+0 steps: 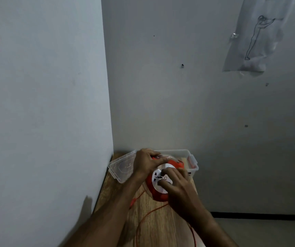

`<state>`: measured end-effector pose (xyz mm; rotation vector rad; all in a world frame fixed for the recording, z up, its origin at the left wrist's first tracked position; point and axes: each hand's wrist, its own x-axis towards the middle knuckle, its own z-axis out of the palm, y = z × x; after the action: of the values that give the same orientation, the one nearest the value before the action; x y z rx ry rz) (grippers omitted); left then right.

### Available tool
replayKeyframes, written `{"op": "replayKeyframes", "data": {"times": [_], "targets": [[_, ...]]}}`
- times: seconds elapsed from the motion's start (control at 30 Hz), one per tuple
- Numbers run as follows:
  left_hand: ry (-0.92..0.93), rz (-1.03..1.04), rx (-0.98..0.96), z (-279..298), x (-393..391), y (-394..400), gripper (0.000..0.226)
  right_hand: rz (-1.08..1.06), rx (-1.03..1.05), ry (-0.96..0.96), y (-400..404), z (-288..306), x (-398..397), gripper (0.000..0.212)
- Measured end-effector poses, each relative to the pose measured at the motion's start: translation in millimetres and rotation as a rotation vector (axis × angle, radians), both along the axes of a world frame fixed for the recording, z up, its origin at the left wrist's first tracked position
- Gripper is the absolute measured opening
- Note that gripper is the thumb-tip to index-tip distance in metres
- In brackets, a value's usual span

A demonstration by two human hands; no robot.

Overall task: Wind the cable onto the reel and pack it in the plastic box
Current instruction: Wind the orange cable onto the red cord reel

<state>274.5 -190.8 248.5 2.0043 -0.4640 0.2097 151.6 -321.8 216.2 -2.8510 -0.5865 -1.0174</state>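
Cable reel held on the counter, loose cable trailing toward the person

The orange cable reel (158, 182) is steadied at its far rim by the left hand (145, 164), fingers closed over the edge, while the right hand (176, 182) is laid on the white socket face with fingertips (161, 183) pressed down, apparently to turn it. The unwound orange cable (143, 218) runs from the reel's near side along the counter (153, 229), so winding is judged unfinished. The open plastic box (189, 157) lies just behind the reel, its lid (121, 168) to the reel's left.
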Motion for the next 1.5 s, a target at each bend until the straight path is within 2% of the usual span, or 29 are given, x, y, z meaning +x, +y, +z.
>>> {"op": "replayKeyframes", "data": {"times": [0.1, 0.3, 0.53, 0.7, 0.77, 0.9, 1.0, 1.13, 1.2, 1.37, 1.43, 1.5], "targets": [[0.011, -0.04, 0.013, 1, 1, -2, 0.051, 0.043, -0.218, 0.122, -12, 17, -2, 0.04], [0.019, -0.087, 0.048, 3, 0, -1, 0.054, 0.026, -0.337, 0.146, -13, 29, 3, 0.049], [-0.003, -0.074, 0.069, 5, 1, 3, 0.054, 0.012, -0.281, 0.185, -6, 21, 15, 0.045], [-0.024, -0.036, 0.026, 6, 1, 4, 0.046, -0.064, -0.148, 0.172, -8, 15, 22, 0.061], [-0.035, -0.039, 0.04, 7, 0, 2, 0.05, -0.068, -0.106, 0.128, -7, 13, 19, 0.063], [-0.015, -0.022, -0.004, 7, -2, -2, 0.051, -0.174, 0.205, 0.098, 0, 3, 13, 0.059], [-0.018, -0.009, 0.025, 8, -5, -6, 0.05, -0.264, 0.433, 0.133, 13, -3, 12, 0.064], [-0.02, -0.002, 0.023, 5, -10, -9, 0.044, -0.353, 0.801, 0.096, 31, 0, 8, 0.051], [-0.031, 0.016, 0.009, 3, -10, -10, 0.041, -0.431, 0.973, 0.103, 39, 0, 9, 0.053], [-0.066, 0.029, 0.025, -1, -11, -11, 0.047, -0.657, 1.493, 0.237, 49, -9, 22, 0.056], [-0.066, 0.011, 0.035, -1, -11, -12, 0.047, -0.654, 1.677, 0.29, 50, -15, 27, 0.057], [-0.052, 0.002, 0.043, -2, -12, -12, 0.047, -0.618, 1.795, 0.341, 49, -17, 29, 0.047]]}}
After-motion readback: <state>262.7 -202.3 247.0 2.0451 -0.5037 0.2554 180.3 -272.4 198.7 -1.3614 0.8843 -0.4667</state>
